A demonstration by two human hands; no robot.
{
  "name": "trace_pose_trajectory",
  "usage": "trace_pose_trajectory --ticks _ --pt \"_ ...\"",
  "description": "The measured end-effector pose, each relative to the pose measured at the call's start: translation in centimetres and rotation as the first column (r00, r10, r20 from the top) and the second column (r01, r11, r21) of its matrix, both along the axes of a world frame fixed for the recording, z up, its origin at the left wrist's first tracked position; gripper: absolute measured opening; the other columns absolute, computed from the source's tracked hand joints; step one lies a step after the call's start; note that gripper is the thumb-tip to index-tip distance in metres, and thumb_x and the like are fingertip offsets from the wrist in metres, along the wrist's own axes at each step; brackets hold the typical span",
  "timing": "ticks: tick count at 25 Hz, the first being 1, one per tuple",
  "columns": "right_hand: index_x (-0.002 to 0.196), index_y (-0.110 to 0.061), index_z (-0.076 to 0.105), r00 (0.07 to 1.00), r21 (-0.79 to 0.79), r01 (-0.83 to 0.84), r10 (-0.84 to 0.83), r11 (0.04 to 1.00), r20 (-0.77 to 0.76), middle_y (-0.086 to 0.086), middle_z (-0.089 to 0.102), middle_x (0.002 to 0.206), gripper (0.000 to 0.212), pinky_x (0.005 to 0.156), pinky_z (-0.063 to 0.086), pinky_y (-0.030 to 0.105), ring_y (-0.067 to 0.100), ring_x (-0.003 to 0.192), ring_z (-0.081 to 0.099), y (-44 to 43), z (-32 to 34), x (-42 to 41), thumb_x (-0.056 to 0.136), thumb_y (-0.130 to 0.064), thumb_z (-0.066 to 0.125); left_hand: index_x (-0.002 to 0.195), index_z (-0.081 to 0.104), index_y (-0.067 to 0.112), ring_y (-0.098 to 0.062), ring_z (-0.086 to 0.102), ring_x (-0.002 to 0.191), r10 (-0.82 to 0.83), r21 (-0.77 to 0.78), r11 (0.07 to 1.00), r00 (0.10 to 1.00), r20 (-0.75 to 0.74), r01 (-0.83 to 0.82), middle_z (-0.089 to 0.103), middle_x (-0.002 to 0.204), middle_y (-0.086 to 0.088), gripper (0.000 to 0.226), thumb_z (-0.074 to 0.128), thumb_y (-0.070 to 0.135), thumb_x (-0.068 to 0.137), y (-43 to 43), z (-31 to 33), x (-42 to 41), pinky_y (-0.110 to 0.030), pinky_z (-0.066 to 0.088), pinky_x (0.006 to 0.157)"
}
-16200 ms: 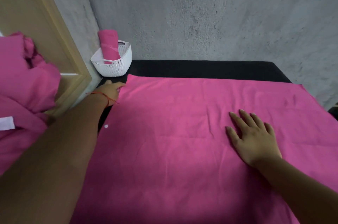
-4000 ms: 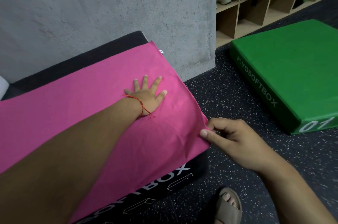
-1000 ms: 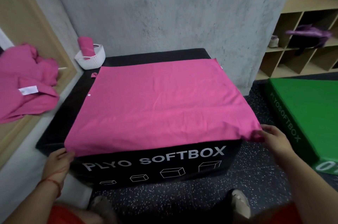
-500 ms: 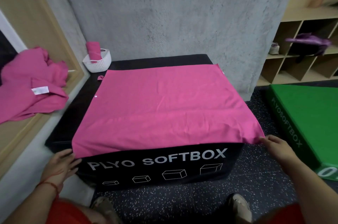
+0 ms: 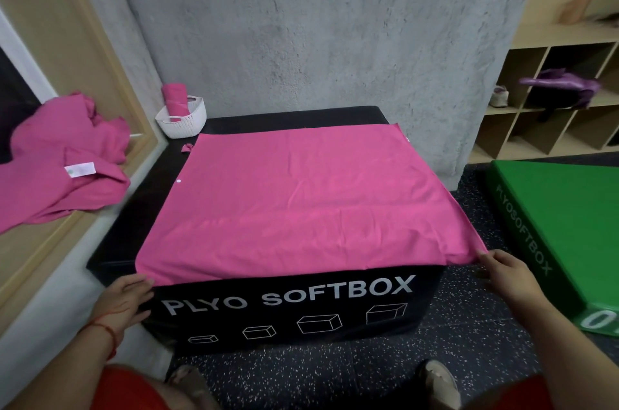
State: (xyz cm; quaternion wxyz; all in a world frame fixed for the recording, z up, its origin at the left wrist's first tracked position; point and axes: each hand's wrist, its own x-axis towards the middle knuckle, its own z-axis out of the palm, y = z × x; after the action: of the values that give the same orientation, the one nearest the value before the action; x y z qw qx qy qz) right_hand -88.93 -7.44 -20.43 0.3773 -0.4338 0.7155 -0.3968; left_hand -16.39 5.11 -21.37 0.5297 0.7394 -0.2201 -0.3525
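Your right hand (image 5: 502,272) pinched the pink towel (image 5: 301,205) at its near right corner; your left hand (image 5: 124,295) touched the left one, grip unclear. It lay spread flat over the plyo box (image 5: 288,305), no fold made yet.

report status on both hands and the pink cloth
Right hand pinches the near right corner of the pink cloth. Left hand at the near left corner, grip unclear. Cloth spread flat over the black box. Basket sits off it.
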Motion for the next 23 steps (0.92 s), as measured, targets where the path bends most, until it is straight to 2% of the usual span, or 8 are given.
trace_pose_trajectory --ticks 3,5,10,15,17,19,20,23 --pt "0.091 -0.012 0.074 1.0 -0.017 0.017 -0.018 1.0 -0.024 0.019 0.076 0.088 0.033 0.074 0.052 0.043 0.031 0.073 0.066 0.3 0.2 0.1 0.105 -0.039 0.064 0.137 0.052 0.01 -0.026 0.066 0.092 0.083 -0.009 0.997 0.997 -0.01 -0.083 0.065 0.12 -0.016 0.038 0.064 0.005 0.101 -0.6 -0.3 -0.3 -0.047 0.055 0.076" --pt "0.087 -0.012 0.075 0.999 -0.023 0.006 -0.007 1.0 -0.051 0.022 0.075 0.085 0.033 0.069 0.05 0.04 0.029 0.068 0.064 0.4 0.4 0.4 0.104 -0.038 0.065 0.132 0.055 0.009 -0.027 0.066 0.09 0.093 -0.004 0.996 0.995 -0.027 -0.093 0.065 0.115 -0.017 0.032 0.061 0.002 0.102 -0.5 -0.7 -0.1 -0.045 0.056 0.072" --pt "0.089 -0.017 0.078 0.998 -0.061 0.047 -0.049 0.997 -0.043 0.018 0.074 0.083 0.028 0.069 0.048 0.039 0.027 0.068 0.06 0.5 1.3 0.6 0.105 -0.036 0.065 0.102 0.065 0.014 -0.022 0.064 0.08 0.181 -0.083 0.98 0.983 0.026 -0.179 0.066 0.094 -0.012 0.01 0.064 0.004 0.101 0.0 -1.2 0.5 -0.025 0.059 0.049" --pt "0.089 -0.016 0.077 0.995 -0.081 0.084 -0.087 0.993 -0.042 0.019 0.074 0.085 0.029 0.072 0.052 0.047 0.029 0.07 0.062 0.3 1.4 0.7 0.105 -0.037 0.064 0.112 0.069 0.0 -0.022 0.066 0.079 0.173 -0.095 0.983 0.967 0.189 -0.158 0.069 0.091 -0.019 0.016 0.068 0.009 0.099 -0.2 -1.5 0.9 -0.019 0.058 0.049" --pt "0.086 -0.016 0.076 0.996 -0.075 0.069 -0.074 0.995 -0.06 0.017 0.074 0.082 0.033 0.076 0.057 0.055 0.032 0.07 0.064 0.4 1.3 0.9 0.105 -0.041 0.063 0.106 0.07 0.002 -0.024 0.067 0.078 0.162 -0.075 0.986 0.952 0.26 -0.148 0.07 0.091 -0.021 0.012 0.068 0.01 0.099 -0.1 -0.7 0.4 -0.023 0.06 0.052" --pt "0.086 -0.016 0.074 0.996 -0.066 0.06 -0.065 0.996 -0.064 0.014 0.074 0.081 0.035 0.08 0.059 0.06 0.033 0.07 0.065 0.4 1.1 1.1 0.105 -0.044 0.062 0.095 0.071 0.011 -0.029 0.067 0.075 0.106 -0.029 0.994 0.885 0.453 -0.105 0.071 0.086 -0.016 0.009 0.068 0.018 0.098 0.0 0.4 0.1 -0.038 0.062 0.063" --pt "0.086 -0.016 0.074 0.996 -0.065 0.056 -0.06 0.996 -0.063 0.014 0.074 0.081 0.035 0.08 0.059 0.06 0.032 0.071 0.064 0.4 1.1 1.1 0.105 -0.043 0.062 0.09 0.07 0.014 -0.031 0.065 0.075 0.046 0.018 0.997 0.81 0.585 -0.07 0.071 0.084 -0.013 0.011 0.069 0.022 0.098 0.1 0.8 0.0 -0.042 0.058 0.069" --pt "0.088 -0.016 0.073 0.996 -0.07 0.065 -0.069 0.995 -0.054 0.015 0.073 0.084 0.034 0.081 0.058 0.06 0.031 0.071 0.064 0.5 1.5 1.3 0.106 -0.043 0.061 0.086 0.069 0.011 -0.036 0.06 0.08 -0.052 0.072 0.997 0.602 0.797 -0.01 0.064 0.09 -0.014 0.012 0.07 0.016 0.097 -0.1 2.3 -0.6 -0.043 0.047 0.073"
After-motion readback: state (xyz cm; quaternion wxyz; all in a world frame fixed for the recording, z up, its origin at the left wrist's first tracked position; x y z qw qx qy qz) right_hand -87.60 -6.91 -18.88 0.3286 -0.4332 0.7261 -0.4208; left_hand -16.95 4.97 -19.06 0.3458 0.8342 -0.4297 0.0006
